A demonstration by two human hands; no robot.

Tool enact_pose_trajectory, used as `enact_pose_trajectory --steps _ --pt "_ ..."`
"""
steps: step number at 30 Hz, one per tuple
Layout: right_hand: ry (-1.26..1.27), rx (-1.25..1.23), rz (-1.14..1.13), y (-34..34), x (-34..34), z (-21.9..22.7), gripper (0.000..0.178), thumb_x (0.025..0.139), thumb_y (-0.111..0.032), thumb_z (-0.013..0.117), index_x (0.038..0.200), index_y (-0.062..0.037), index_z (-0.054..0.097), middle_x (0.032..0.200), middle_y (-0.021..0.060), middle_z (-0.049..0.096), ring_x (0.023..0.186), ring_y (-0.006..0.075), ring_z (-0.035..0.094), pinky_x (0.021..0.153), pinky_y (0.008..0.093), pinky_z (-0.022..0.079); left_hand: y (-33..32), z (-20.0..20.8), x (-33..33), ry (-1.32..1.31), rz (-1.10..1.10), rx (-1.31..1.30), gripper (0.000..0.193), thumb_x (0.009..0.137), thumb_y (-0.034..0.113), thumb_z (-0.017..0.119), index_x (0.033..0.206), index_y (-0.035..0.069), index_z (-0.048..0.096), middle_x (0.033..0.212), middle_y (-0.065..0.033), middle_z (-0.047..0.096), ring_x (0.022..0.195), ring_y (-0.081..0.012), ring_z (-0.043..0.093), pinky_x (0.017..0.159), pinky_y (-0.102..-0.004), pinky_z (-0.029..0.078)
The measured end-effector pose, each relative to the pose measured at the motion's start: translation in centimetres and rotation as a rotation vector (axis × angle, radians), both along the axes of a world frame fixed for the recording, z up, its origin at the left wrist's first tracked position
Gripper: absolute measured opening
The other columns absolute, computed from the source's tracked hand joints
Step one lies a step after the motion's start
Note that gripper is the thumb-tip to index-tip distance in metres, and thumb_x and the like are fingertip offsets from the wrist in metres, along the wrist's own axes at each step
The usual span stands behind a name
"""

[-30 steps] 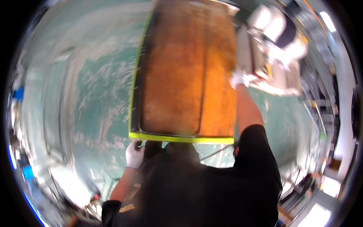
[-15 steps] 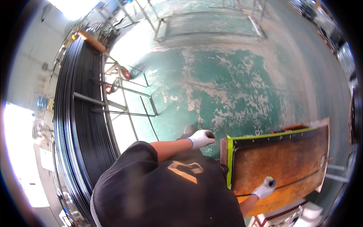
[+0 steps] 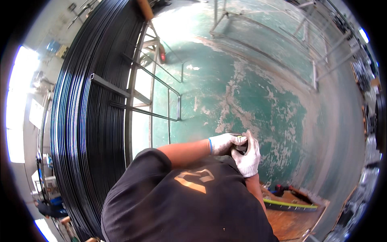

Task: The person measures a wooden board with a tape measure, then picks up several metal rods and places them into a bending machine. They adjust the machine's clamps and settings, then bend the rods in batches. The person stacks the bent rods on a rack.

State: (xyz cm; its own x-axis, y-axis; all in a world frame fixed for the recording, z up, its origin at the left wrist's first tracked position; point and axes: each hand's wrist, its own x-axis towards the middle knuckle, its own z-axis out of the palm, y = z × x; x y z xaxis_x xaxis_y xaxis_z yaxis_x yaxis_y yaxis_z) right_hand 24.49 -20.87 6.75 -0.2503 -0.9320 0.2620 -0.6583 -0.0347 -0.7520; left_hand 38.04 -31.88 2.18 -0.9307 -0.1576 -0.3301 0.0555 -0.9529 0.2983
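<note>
In front of my chest my two white-gloved hands meet. My left hand is closed, its thumb and fingers pressed against a small dark object with a bit of yellow-green on it. My right hand wraps the same object from the other side, fingers pointing up. Most of it is hidden by the gloves, so its kind is unclear.
A long stack of thin black bars lies on a metal rack at my left, with bent rods sticking out. At lower right stands a wooden workbench with a yellow-green edge strip. Metal frames stand on the worn green floor ahead.
My right hand has come up from over the workbench with the small object and met my left hand. My view has turned left, so the workbench now sits lower right.
</note>
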Motion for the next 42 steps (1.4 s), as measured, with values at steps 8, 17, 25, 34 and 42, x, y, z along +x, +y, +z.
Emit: enact_pose_trajectory --steps 8,17,25,34,42 --pt "-0.002 0.076 0.467 -17.3 1.6 -3.4 0.091 0.077 -0.012 0.090 0.159 -0.0013 0.051 0.137 0.0188 0.071 0.125 0.0387 0.069 0.108 0.0455 0.057 -9.6 -2.6 5.2 -0.147 0.499 0.011 0.039 0.105 0.029 0.076 0.134 0.004 0.069 0.121 -0.0098 0.077 0.113 -0.0232 0.073 0.102 -0.0413 0.058" --pt "-0.282 0.058 0.795 -31.0 9.4 1.5 0.072 0.089 -0.014 0.089 0.153 -0.0044 0.060 0.124 0.0162 0.076 0.109 0.0276 0.076 0.098 0.0387 0.061 -16.7 16.7 24.1 -1.619 1.053 -1.130 0.046 0.098 0.026 0.084 0.135 0.003 0.067 0.101 -0.0072 0.070 0.090 -0.0148 0.069 0.078 -0.0302 0.059" --pt "-0.054 0.433 0.511 -27.4 3.6 -9.9 0.059 0.091 -0.021 0.084 0.145 -0.0040 0.066 0.117 0.0160 0.080 0.101 0.0279 0.079 0.096 0.0383 0.062 -13.1 21.0 60.0 -3.202 0.397 -1.422 0.047 0.099 0.043 0.074 0.128 0.005 0.072 0.112 -0.0219 0.078 0.105 -0.0400 0.076 0.092 -0.0516 0.059" --pt "0.117 0.622 -0.558 -1.3 -6.6 -16.0 0.044 0.094 -0.031 0.080 0.132 -0.0090 0.073 0.119 0.0194 0.080 0.109 0.0396 0.076 0.098 0.0477 0.060 -15.4 13.6 73.7 -2.938 -0.675 -1.510 0.036 0.103 0.024 0.058 0.138 0.015 0.057 0.113 -0.0124 0.075 0.099 -0.0297 0.073 0.088 -0.0464 0.060" --pt "0.177 0.748 -1.870 24.9 -15.8 -13.4 0.040 0.095 -0.031 0.073 0.130 -0.0113 0.074 0.122 0.0209 0.075 0.116 0.0407 0.071 0.101 0.0504 0.058 -19.2 13.4 46.3 -2.109 0.626 -2.293 0.040 0.105 0.038 0.077 0.128 0.006 0.080 0.115 -0.0141 0.081 0.105 -0.0301 0.078 0.089 -0.0356 0.062"
